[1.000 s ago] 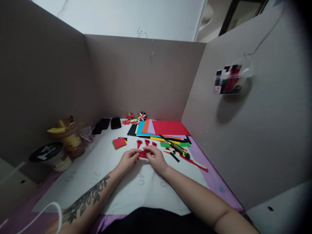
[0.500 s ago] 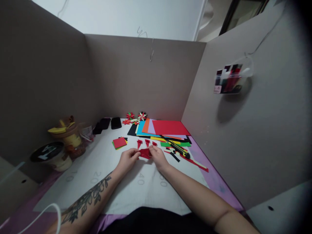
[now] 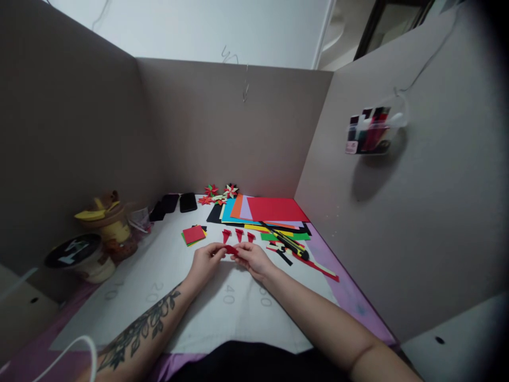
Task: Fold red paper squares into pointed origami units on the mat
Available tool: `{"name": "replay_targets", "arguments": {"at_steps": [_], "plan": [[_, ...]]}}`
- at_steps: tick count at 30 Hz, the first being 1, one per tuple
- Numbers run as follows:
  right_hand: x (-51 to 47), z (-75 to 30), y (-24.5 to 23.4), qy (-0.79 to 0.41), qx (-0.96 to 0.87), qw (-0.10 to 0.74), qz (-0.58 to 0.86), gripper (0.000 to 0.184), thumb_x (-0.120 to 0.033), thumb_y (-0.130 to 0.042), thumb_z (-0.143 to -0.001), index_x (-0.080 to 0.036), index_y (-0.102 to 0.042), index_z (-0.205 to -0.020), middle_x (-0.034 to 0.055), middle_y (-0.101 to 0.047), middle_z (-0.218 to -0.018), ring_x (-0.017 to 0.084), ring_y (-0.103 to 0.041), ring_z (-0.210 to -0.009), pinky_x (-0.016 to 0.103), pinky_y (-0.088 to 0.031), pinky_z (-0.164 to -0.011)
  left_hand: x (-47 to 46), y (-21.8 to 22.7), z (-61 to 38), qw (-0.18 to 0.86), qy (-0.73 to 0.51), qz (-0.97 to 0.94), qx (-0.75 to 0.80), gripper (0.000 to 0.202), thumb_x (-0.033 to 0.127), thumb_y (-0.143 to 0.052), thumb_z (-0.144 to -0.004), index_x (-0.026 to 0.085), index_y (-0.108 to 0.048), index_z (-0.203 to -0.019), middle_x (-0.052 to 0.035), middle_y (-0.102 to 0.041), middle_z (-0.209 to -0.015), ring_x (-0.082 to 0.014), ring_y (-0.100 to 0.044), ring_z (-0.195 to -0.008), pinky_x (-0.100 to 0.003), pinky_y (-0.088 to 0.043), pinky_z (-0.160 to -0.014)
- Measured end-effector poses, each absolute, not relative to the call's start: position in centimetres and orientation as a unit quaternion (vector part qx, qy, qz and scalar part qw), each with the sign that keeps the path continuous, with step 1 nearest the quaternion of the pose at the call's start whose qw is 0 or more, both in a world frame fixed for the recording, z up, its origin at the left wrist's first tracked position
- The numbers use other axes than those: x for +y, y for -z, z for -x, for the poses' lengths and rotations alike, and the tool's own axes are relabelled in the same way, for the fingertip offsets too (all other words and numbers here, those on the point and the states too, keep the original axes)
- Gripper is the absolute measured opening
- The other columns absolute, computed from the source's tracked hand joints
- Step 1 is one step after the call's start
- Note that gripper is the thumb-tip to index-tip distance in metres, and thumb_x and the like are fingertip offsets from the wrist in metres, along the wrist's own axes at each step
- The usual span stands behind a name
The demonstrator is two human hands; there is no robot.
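Both hands meet over the white mat and pinch one small red folded paper piece. My left hand grips its left end with closed fingers. My right hand holds the right end, fingers curled. Just beyond them lie three small folded red paper pieces in a row. A small stack of square papers with a red one on top sits to the left of these.
A fan of coloured sheets lies at the back right, with a yellow-black utility knife and paper strips beside it. Finished paper stars and dark phones lie by the back wall. Tubs and a jar stand at left.
The red piece looked wider and more spread out between the hands half a second ago; now it is folded narrower and the hands are closer together. The view shifted slightly.
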State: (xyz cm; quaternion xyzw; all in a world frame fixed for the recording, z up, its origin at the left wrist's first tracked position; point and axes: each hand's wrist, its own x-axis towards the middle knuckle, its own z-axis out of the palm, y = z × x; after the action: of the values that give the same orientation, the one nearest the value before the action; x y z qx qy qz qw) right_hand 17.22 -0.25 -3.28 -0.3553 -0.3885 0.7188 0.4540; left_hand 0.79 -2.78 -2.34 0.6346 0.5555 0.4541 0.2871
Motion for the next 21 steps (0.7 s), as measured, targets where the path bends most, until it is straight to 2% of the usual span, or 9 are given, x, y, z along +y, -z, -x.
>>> {"name": "replay_targets", "arguments": {"at_steps": [9,15,21], "plan": [[0.01,-17.47,3.58,-0.555,-0.555,0.501,0.364,0.013,-0.025,-0.062,-0.066,-0.015,-0.062,-0.075,-0.0024,-0.06,-0.056,0.009,-0.052,-0.049,0.022,-0.041,-0.051,-2.84,1.63,-0.89,0.426,-0.439,-0.598,0.518,0.041,0.046,-0.05,-0.079,0.013,-0.068,-0.094,-0.0078,-0.071,-0.081,-0.0186,-0.064,-0.076,-0.024,-0.048,-0.06],[-0.09,-17.87,3.09,-0.496,-0.614,0.485,0.376,0.011,-0.026,-0.061,-0.069,-0.016,-0.063,-0.073,-0.0006,-0.06,-0.061,0.011,-0.053,-0.055,0.023,-0.042,-0.054,-2.96,1.66,-0.95,0.402,-0.44,-0.611,0.522,0.036,0.045,-0.053,-0.077,0.015,-0.07,-0.086,-0.0049,-0.069,-0.075,-0.0156,-0.061,-0.068,-0.023,-0.046,-0.059],[-0.53,-17.99,2.76,-0.441,-0.667,0.477,0.365,0.01,-0.025,-0.059,-0.073,-0.016,-0.063,-0.071,0.0001,-0.062,-0.068,0.012,-0.055,-0.064,0.023,-0.043,-0.062,-3.1,1.74,-1.11,0.38,-0.427,-0.633,0.522,0.031,0.039,-0.052,-0.077,0.017,-0.071,-0.087,-0.0035,-0.069,-0.077,-0.0155,-0.06,-0.069,-0.023,-0.046,-0.062]]}}
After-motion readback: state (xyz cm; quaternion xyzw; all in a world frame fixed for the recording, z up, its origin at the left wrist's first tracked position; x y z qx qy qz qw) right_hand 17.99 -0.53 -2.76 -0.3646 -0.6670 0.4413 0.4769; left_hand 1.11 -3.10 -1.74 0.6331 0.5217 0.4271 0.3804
